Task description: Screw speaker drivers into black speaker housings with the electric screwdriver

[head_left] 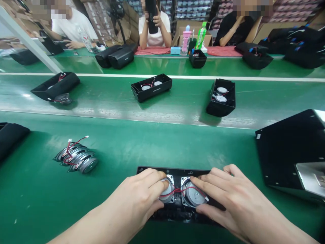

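A black speaker housing [149, 170] lies on the green table right in front of me. Two round silver speaker drivers sit side by side in it, joined by red and black wires [179, 190]. My left hand [138, 196] rests on the left driver [167, 192], its fingers curled and pressing on it. My right hand [228, 196] lies over the right driver [194, 196] with its fingers stretched along it and the thumb under the driver's near edge.
A pile of loose drivers with red wires [77, 158] lies at the left. A black box [289, 149] stands at the right. Three black housings [151, 87] [222, 97] [54, 86] ride the conveyor belt beyond. Other people sit at the far side with bottles [200, 35] and black speakers [119, 56].
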{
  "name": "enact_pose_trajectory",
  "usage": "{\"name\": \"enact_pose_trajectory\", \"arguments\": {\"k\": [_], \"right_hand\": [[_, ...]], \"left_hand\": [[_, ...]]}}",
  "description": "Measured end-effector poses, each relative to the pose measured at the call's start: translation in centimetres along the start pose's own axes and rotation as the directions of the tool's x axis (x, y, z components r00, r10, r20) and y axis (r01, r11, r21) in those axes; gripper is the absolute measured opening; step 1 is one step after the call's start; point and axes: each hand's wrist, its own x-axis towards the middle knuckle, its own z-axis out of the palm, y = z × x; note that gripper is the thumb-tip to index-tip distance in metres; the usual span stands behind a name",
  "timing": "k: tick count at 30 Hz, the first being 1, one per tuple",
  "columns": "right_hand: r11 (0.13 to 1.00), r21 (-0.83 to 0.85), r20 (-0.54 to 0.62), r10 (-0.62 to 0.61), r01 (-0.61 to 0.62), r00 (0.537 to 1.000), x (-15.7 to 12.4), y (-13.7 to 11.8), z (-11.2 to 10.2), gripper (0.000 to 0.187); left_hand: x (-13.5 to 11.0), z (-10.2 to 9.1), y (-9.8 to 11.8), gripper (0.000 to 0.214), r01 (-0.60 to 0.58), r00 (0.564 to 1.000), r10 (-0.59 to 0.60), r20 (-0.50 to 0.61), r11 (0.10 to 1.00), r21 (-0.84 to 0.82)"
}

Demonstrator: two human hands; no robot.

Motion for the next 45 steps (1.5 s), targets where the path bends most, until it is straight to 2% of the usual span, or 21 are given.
{"name": "enact_pose_trajectory", "arguments": {"k": [5, 16, 27, 34, 40, 43, 45], "right_hand": [[0.999, 0.013, -0.022, 0.045, -0.045, 0.999, -0.5, -0.1, 0.5, 0.038], [1.000, 0.016, -0.038, 0.027, -0.026, 0.999, -0.3, -0.3, 0.3, 0.037], [1.000, -0.010, -0.023, 0.001, -0.001, 1.000, -0.3, 0.0, 0.1, 0.037], [0.998, -0.068, -0.055, 0.011, -0.015, 0.998, -0.6, -0.4, 0.7, 0.045], [0.997, -0.073, -0.076, 0.017, -0.022, 0.997, -0.2, -0.5, 1.0, 0.053], [0.998, -0.055, -0.093, 0.006, -0.011, 0.996, -0.4, -0.8, 0.6, 0.048], [0.998, -0.062, -0.142, 0.000, -0.009, 0.990, -2.2, -0.4, -0.4, 0.037]], "left_hand": [[-0.1, 0.1, -0.1, 0.023, 0.004, 1.000, -0.003, 0.025, 1.000, -0.023], [-0.4, 0.5, -0.1, 0.030, 0.000, 0.999, 0.001, 0.047, 1.000, -0.027], [-0.8, 1.0, -0.3, 0.034, 0.008, 1.000, -0.009, -0.016, 0.998, -0.068], [-0.5, 0.9, -0.3, 0.038, 0.002, 0.999, -0.003, -0.047, 1.000, -0.015], [-0.9, 0.6, -0.8, 0.039, 0.040, 0.996, -0.038, 0.077, 0.999, -0.021], [-1.6, 0.0, -0.9, 0.044, 0.031, 0.998, -0.035, 0.060, 0.997, 0.073], [-2.1, -0.9, -0.7, 0.043, -0.034, 0.999, 0.035, -0.001, 0.979, 0.201]]}}
